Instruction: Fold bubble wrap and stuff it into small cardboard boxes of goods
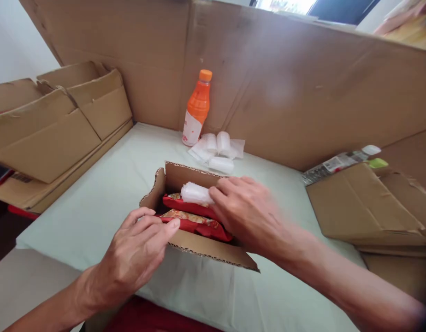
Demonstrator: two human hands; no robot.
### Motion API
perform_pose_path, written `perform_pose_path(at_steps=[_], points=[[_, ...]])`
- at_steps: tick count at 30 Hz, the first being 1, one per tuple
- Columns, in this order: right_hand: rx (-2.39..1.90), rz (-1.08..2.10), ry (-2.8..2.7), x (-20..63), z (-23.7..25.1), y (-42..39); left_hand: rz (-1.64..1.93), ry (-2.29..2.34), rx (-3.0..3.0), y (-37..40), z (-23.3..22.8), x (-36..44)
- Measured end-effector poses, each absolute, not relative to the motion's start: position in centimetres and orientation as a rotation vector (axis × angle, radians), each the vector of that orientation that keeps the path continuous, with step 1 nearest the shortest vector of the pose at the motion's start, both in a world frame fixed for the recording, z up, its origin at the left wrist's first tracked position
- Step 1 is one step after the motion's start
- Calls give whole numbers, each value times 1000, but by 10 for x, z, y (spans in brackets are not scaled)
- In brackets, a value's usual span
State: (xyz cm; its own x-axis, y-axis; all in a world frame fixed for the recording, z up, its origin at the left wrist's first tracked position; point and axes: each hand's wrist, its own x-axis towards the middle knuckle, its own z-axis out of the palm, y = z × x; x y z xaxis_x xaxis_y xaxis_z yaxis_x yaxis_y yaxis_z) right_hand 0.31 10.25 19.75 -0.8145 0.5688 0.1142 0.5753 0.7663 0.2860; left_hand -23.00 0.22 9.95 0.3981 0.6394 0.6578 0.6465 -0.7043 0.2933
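open-topped cardboard box (211, 249) on a table with a pale green cover (105, 184), near edge side, roughly middle of the view. inside it: two red packets with patterned tops, one behind the other, the front red packet (197, 226) nearer the front wall, the rear red packet (190, 204) just behind. a translucent white plastic roll (195, 192) lies over the rear one, within the box's rim.

right hand (245, 210) reaches over the box's right end, thumb and fingers closed about the roll's right end (wrist and forearm blurred). left hand (140, 251) at the box's front left corner, fingers together, thumb stretched across the front packet's near edge; cannot tell whether it grips packet or cardboard.

beyond the box: three more white rolls (223, 143) in a loose cluster, an orange-capped bottle (198, 108) of orange drink just beside them, label low, near a tall cardboard panel (285, 97). far right, a clear plastic bottle (337, 163) tilted behind another carton (351, 207).
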Motion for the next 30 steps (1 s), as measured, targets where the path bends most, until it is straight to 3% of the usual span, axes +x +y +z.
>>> perform_pose_path(at_steps=[4, 11, 14, 18, 20, 22, 26, 30], points=[[-1133, -516, -3265, -36, 186, 111, -1294, -1170, -2622, 5, 98, -229], [-1253, -181, -3448, -56, 174, 132, -1344, -1112, -2572, 9, 96, -227], [-1250, -72, -3191, -17, 187, 126, -1427, -1192, -2417, 5, 96, -231], [-1396, -143, -2357, 79, 187, 83, -1615, -1623, -2173, -6, 83, -249], [-1590, -152, -2017, 118, 163, 53, -1679, -1923, -2158, -11, 68, -257], [-1604, 88, -1986, 136, 123, 28, -1741, -2175, -2189, -12, 50, -260], [-1655, 498, -1932, 108, 42, 12, -1961, -2390, -2274, 4, 15, -244], [-1689, 674, -1756, 83, 17, 32, -2103, -2438, -2214, 18, 1, -212]])
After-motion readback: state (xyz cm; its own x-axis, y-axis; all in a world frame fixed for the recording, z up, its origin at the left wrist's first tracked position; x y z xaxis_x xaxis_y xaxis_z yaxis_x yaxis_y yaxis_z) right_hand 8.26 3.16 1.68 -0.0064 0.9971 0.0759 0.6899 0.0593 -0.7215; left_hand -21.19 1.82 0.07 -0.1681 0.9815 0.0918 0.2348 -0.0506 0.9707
